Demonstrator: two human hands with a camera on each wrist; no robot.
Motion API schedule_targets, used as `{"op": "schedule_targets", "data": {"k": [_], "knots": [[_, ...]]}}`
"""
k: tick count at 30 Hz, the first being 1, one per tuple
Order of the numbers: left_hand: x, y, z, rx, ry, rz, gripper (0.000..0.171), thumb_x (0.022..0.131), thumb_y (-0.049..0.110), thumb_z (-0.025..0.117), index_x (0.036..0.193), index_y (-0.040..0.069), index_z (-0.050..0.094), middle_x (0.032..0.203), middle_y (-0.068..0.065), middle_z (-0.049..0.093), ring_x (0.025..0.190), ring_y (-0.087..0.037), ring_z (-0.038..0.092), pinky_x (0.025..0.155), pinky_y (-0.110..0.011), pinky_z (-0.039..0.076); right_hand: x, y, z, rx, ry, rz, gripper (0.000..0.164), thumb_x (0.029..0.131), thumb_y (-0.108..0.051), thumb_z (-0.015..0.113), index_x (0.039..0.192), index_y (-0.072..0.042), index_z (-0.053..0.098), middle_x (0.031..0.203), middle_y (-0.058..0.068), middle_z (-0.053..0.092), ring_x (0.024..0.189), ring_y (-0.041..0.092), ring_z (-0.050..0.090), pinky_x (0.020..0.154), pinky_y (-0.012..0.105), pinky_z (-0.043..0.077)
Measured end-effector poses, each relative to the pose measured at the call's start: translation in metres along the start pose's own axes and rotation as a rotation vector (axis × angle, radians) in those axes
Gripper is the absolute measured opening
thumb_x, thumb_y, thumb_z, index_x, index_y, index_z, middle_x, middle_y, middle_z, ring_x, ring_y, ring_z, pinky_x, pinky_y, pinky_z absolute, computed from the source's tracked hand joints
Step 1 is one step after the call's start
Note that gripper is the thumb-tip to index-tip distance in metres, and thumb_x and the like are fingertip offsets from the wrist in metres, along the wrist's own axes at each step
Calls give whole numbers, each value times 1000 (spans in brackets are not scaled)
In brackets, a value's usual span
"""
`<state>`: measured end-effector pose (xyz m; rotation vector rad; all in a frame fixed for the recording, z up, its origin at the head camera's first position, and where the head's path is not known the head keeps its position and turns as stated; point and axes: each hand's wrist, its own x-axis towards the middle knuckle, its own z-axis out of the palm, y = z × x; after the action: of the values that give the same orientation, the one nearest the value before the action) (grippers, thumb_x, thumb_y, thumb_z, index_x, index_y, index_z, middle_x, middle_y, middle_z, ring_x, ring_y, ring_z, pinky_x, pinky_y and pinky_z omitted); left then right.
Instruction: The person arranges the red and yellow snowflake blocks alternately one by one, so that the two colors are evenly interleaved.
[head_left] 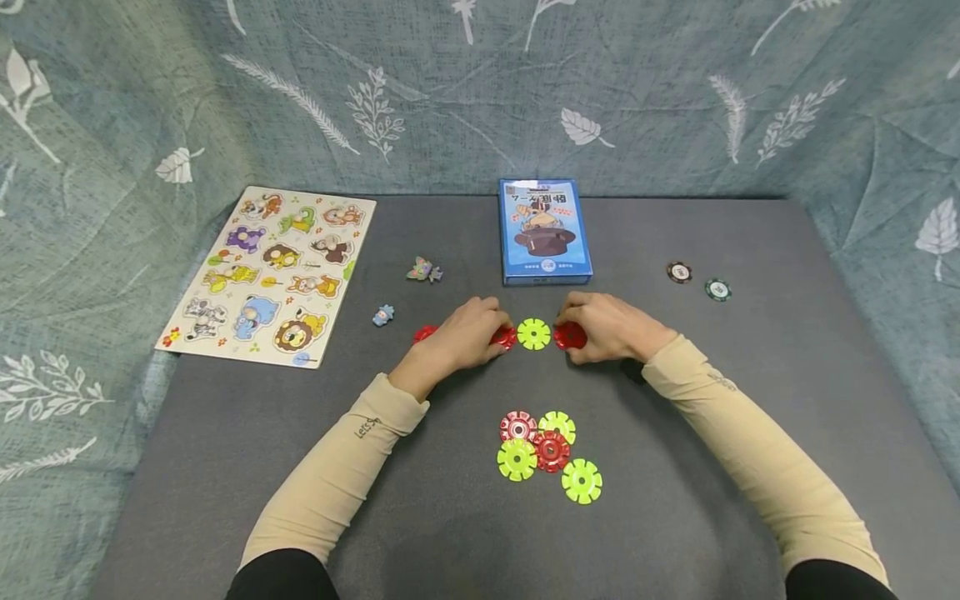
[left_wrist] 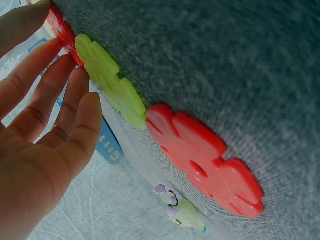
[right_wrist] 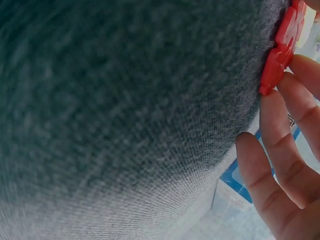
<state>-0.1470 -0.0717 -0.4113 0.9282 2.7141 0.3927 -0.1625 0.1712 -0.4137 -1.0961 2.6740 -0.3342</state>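
Note:
My left hand (head_left: 470,332) holds a red notched plastic disc (head_left: 503,337) by its edges, thumb on the near side and fingers on the far side. Opposite it, my right hand (head_left: 603,327) grips another red notched disc (head_left: 571,336). Between them a yellow-green notched disc (head_left: 534,334) lies flat on the table. In the left wrist view, a yellow-green disc (left_wrist: 111,82) and a further red disc (left_wrist: 202,160) extend in a row from the held one. Only a fingertip's touch on the red disc (right_wrist: 282,47) shows in the right wrist view.
Nearer me lies a loose group of red and yellow-green discs (head_left: 517,460). A blue game box (head_left: 547,233) stands at the back. Two poker chips (head_left: 717,290) sit at right. At left are an animal puzzle board (head_left: 270,275) and small figures (head_left: 423,270).

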Motion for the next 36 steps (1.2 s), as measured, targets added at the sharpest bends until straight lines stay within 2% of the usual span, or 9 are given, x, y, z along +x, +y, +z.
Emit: {"op": "schedule_targets", "data": {"k": [14, 36], "knots": [[0, 1, 0, -13, -11, -15, 29, 89, 19, 70, 115, 6, 70, 103, -10, 63, 92, -25, 55, 84, -37, 47, -1, -2, 2, -2, 5, 0, 42, 75, -25, 77, 112, -6, 70, 111, 9, 62, 94, 21, 61, 79, 34, 55], [0, -2, 2, -2, -1, -6, 29, 89, 20, 70, 114, 7, 70, 103, -10, 63, 92, -25, 55, 83, -37, 47, -11, -5, 1, -48, 120, -59, 36, 78, -29, 73, 110, -13, 71, 110, 4, 65, 94, 20, 62, 81, 39, 52]]}}
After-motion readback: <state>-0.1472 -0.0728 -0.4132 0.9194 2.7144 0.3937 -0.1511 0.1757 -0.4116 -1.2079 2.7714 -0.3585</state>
